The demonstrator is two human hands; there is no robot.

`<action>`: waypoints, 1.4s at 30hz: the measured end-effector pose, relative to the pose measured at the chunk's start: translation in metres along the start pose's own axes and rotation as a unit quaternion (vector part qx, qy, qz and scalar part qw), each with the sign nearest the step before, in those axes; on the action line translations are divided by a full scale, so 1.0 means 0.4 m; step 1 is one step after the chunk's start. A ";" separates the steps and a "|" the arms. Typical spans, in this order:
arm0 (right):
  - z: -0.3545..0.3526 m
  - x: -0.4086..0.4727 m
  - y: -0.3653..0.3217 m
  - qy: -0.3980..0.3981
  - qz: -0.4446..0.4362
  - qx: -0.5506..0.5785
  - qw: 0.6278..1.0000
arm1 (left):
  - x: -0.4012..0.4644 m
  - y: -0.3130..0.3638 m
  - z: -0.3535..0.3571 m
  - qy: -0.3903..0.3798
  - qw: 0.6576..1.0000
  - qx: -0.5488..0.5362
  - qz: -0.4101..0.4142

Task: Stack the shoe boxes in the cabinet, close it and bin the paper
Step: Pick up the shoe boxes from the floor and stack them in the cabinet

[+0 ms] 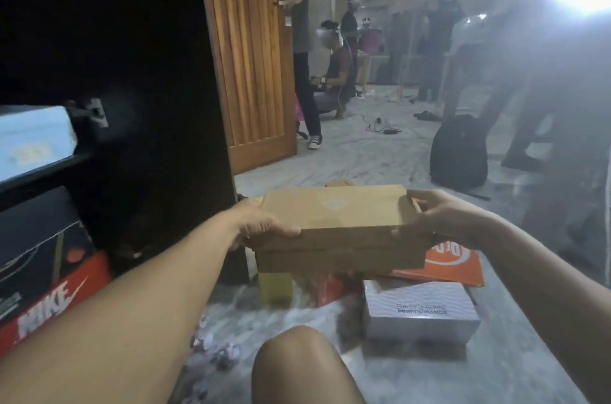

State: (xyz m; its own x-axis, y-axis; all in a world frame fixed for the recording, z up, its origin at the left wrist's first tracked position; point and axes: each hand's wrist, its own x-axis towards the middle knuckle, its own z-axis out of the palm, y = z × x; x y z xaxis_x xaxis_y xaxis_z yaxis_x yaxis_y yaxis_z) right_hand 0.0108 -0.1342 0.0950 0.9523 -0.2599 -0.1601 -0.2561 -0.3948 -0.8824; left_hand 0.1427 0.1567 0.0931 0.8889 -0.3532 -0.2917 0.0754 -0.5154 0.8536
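Observation:
I hold a plain brown shoe box [337, 222] in the air above the floor, lid on. My left hand [261, 225] grips its left end and my right hand [439, 218] grips its right end. To the left stands the dark open cabinet [148, 106], with a red Nike box [56, 301] and a black box [36, 231] stacked low inside and a pale blue box [33, 139] on the shelf above. A grey Skechers box [420, 311], an orange box [449, 264] and a yellow box [276, 286] lie on the floor below. Crumpled paper [224, 354] lies by my knee.
The cabinet's wooden door [251, 56] stands open behind the box. A black backpack [459, 152] sits on the marble floor to the right. Several people stand or crouch farther back, with cables on the floor. My knee [297, 367] is at the bottom centre.

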 end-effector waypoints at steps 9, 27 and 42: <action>0.149 0.034 -0.193 0.032 -0.098 -0.072 0.992 | -0.052 -0.034 -0.216 0.144 0.988 -0.001 0.052; 0.397 0.147 -0.477 -0.003 -0.257 -0.029 0.966 | -0.148 0.006 -0.605 0.355 0.931 -0.001 0.082; 0.661 0.225 -0.701 0.001 -0.329 0.014 0.944 | -0.187 -0.025 -0.892 0.494 0.863 -0.061 0.088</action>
State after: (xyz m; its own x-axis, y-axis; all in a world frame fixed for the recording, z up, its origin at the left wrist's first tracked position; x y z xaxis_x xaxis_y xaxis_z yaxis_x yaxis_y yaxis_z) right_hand 0.2121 0.1860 0.2110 0.9037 0.0322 0.4270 0.3952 -0.4469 -0.8026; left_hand 0.2368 0.4668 0.2601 0.8381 0.4514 0.3062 -0.1074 -0.4137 0.9040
